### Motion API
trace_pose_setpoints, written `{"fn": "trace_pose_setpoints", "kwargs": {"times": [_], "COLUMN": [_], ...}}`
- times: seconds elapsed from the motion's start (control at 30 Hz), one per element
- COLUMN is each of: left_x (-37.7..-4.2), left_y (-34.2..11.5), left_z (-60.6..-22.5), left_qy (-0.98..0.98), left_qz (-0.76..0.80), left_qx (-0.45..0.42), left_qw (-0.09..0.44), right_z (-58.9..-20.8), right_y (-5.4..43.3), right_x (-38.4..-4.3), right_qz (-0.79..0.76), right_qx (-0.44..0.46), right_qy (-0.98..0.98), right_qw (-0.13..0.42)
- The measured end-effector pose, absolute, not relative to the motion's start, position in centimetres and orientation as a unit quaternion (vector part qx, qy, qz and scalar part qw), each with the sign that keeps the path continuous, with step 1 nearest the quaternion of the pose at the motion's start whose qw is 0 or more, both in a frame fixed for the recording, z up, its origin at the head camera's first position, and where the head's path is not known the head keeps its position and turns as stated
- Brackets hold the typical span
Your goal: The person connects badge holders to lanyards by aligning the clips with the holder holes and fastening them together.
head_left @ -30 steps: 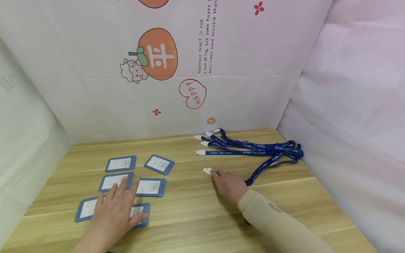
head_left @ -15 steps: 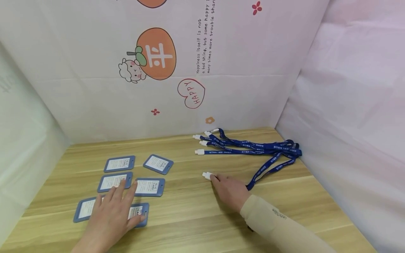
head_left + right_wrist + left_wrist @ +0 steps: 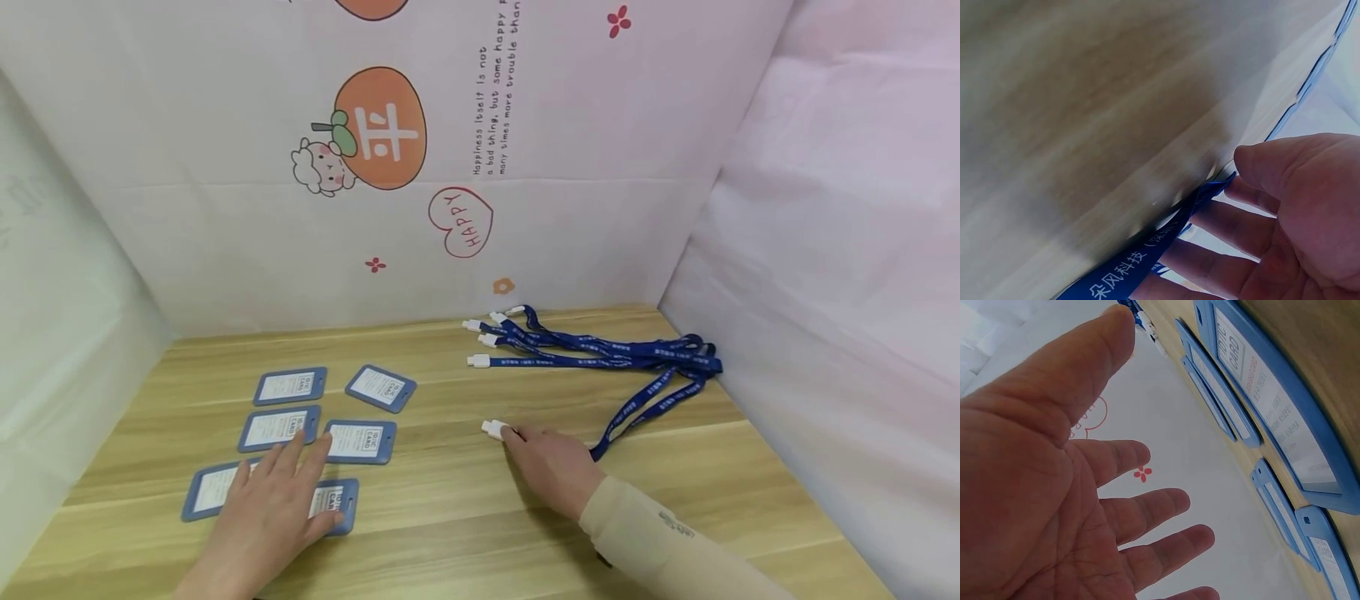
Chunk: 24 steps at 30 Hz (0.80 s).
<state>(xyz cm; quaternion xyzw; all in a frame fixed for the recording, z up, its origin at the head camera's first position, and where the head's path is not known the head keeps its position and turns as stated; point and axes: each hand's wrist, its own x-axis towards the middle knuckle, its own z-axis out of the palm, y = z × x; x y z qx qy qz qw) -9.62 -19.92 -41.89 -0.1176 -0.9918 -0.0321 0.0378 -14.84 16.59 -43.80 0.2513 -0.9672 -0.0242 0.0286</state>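
Note:
In the head view my right hand pinches a blue lanyard close to its white plastic clip. The clip pokes out past the thumb and fingertips, low over the table. Behind the hand the strap trails back to a bunch of lanyards; the right wrist view shows white lettering on this strap below the fingers. My left hand, fingers spread and holding nothing, is over several blue ID card holders, partly covering two in front. The left wrist view shows its palm beside a card holder.
Several more blue lanyards lie bunched at the back right, their white clips pointing left. Card holders lie flat on the left of the wooden table. Printed white cloth walls in the back and both sides.
My right hand has drawn the lanyard's clip end towards the front of the table, pulling its strap straighter. The left hand has stayed almost in place.

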Motion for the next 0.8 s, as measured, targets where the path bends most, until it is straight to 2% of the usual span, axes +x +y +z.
{"fn": "trace_pose_setpoints", "kwargs": {"times": [0.33,0.6,0.8], "left_x": [-9.2,-9.0,-9.4], "left_y": [-20.4,-20.3,-19.4], "left_z": [-41.9,-41.7,-41.7], "left_qy": [-0.993,-0.993,-0.991], "left_qz": [-0.032,-0.04,-0.043], "left_qx": [-0.109,-0.112,-0.122], "left_qw": [0.028,0.028,0.034], "right_z": [-43.8,-43.7,-43.6], "right_y": [16.0,15.8,16.2], "right_x": [-14.4,-13.7,-13.0], "right_qz": [-0.012,0.0,-0.003], "right_qx": [0.268,0.285,0.27], "right_qy": [-0.963,-0.958,-0.963], "right_qw": [0.016,0.031,0.008]}}
